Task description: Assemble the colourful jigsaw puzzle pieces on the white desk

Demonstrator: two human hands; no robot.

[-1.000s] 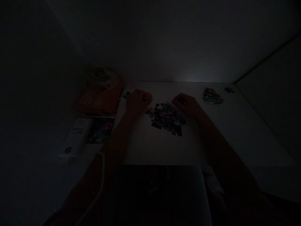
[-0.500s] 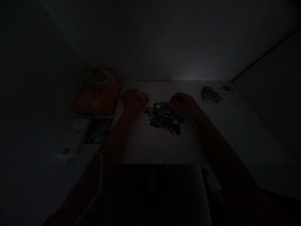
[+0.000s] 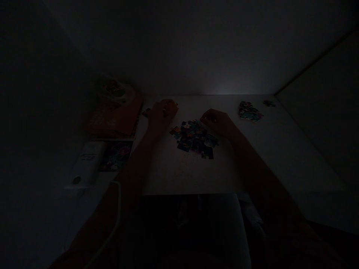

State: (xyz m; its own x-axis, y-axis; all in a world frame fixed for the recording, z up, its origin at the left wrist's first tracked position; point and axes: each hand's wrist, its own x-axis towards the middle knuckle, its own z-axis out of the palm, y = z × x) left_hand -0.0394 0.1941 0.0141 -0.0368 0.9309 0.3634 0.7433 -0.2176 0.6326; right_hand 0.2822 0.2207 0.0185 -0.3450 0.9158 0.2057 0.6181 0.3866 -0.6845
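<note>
On the surface (image 3: 182,175), the heap of puzzle pieces (image 3: 195,139) lies near-left of the right hand (image 3: 220,122), the closer one, and near-right of the left hand (image 3: 157,116) beside orange pieces (image 3: 174,108), its long axis slanting far-left to near-right, both hands curled, their grip too dark to tell.

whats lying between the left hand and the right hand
In the head view, a heap of puzzle pieces lies on the table between the left hand and right hand, slightly nearer the wearer.
</note>
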